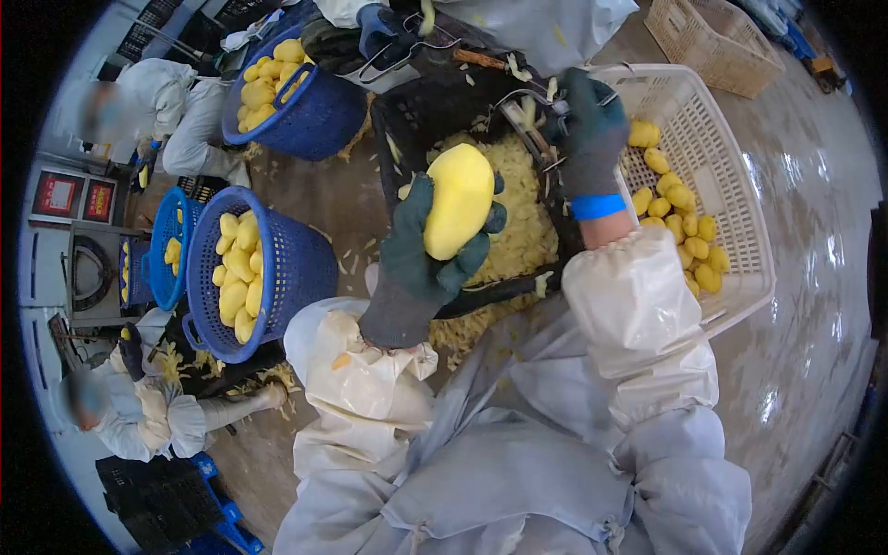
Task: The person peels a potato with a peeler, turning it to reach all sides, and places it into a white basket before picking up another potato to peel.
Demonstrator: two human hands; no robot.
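Note:
My left hand point(421, 250), in a dark green and grey glove, is closed around a large peeled yellow potato point(460, 202) above a black crate point(407, 116). Pale peelings point(518, 208) fill much of that crate. At the crate's right edge, my right hand point(592, 129), gloved and with a blue band at the wrist, is closed on a metal wire-framed tool point(558, 109) that looks like a peeler. Its fingers partly hide the tool. Right beside this hand stands a white basket point(740, 213) with peeled potatoes point(680, 199) in it.
Blue baskets point(301, 277) of potatoes stand at left, another blue basket point(324, 116) behind them. Across the crate is a co-worker's gloved hand point(384, 32). Two more people work at far left. A beige crate point(712, 46) sits at back right on the wet floor point(805, 277).

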